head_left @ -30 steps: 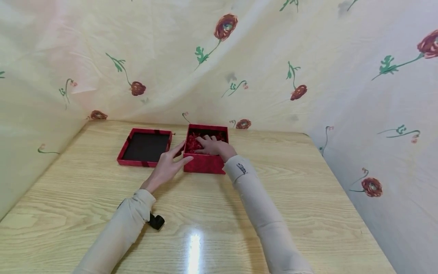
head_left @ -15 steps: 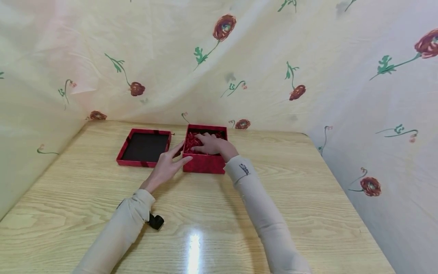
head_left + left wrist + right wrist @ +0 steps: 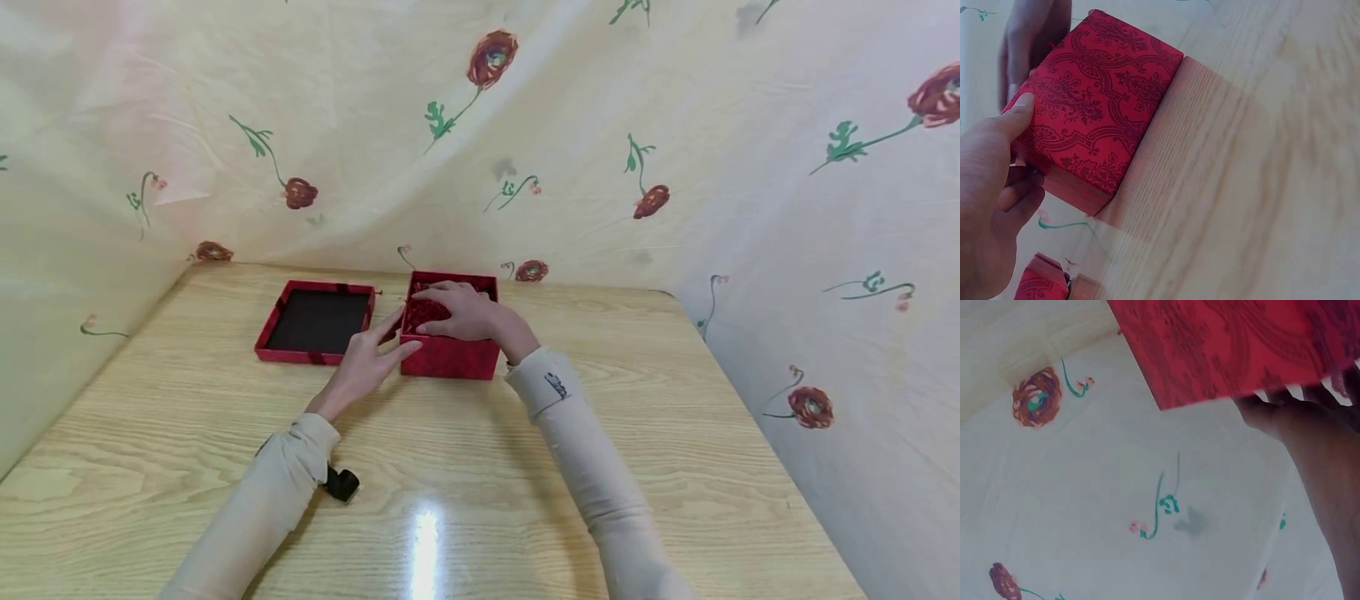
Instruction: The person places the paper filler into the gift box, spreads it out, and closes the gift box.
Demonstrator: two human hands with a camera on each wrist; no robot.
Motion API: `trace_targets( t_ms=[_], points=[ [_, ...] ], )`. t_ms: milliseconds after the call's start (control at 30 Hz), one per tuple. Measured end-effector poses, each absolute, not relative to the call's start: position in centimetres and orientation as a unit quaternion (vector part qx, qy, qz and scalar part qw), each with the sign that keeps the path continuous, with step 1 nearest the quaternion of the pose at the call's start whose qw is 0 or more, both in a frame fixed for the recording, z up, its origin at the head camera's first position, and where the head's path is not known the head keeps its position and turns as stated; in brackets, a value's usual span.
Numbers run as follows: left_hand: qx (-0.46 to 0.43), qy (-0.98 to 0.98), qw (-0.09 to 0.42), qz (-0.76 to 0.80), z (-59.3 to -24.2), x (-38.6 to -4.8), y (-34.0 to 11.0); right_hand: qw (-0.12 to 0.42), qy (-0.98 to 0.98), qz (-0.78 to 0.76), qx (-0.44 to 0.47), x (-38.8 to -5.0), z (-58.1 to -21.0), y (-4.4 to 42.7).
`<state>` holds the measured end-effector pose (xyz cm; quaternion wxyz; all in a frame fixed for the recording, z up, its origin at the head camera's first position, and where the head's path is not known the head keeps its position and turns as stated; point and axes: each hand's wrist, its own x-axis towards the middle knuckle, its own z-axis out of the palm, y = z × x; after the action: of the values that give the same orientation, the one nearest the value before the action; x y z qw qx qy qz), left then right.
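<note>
A red patterned box (image 3: 450,359) stands without its lid near the back of the table, filled with red shredded paper (image 3: 425,312). My left hand (image 3: 363,363) grips its front left corner, the thumb on the front face and the fingers round the left side. The left wrist view shows the box's dark red ornament (image 3: 1100,103) and that hand's curled fingers. My right hand (image 3: 474,315) reaches over the front rim onto the shreds, fingers extended and thumb apart. Its fingertips are partly hidden inside the box in the right wrist view.
The red box lid (image 3: 285,356) lies upturned to the left, its black inside facing up. Beside my left sleeve is a small black object (image 3: 343,485), partly covered. A flowered cloth (image 3: 360,167) hangs behind and around the wooden table (image 3: 637,433).
My right hand has lifted a little and shifted right, its wrist now further over the box's right front corner. The left hand and the lid have stayed in place.
</note>
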<state>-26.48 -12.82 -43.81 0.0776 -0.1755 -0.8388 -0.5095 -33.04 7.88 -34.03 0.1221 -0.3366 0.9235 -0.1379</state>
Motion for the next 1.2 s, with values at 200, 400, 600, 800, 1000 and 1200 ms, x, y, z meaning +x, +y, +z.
trace_targets(
  t_ms=[200,400,600,800,1000,1200],
  points=[
    [-0.172,-0.84,0.069,-0.509,-43.9,-26.5,-12.8,0.171,0.905,-0.167,-0.351,-34.0,-36.1,8.1],
    [-0.169,-0.839,0.073,-0.512,-43.9,-26.5,-12.8,0.191,0.906,-0.149,-0.347,-35.1,-36.6,7.5],
    [-0.168,-0.84,0.069,-0.511,-44.0,-26.4,-12.8,0.217,0.916,-0.112,-0.318,-35.7,-37.1,7.2],
    [-0.168,-0.837,0.066,-0.516,-43.9,-26.3,-12.7,0.25,0.923,-0.095,-0.276,-35.7,-37.4,7.2],
    [-0.176,-0.836,0.074,-0.514,-43.9,-26.5,-12.8,0.259,0.923,-0.087,-0.27,-35.7,-36.9,6.8],
    [-0.176,-0.837,0.071,-0.514,-43.8,-26.5,-12.8,0.233,0.925,-0.085,-0.289,-35.4,-36.2,6.6]
  ],
)
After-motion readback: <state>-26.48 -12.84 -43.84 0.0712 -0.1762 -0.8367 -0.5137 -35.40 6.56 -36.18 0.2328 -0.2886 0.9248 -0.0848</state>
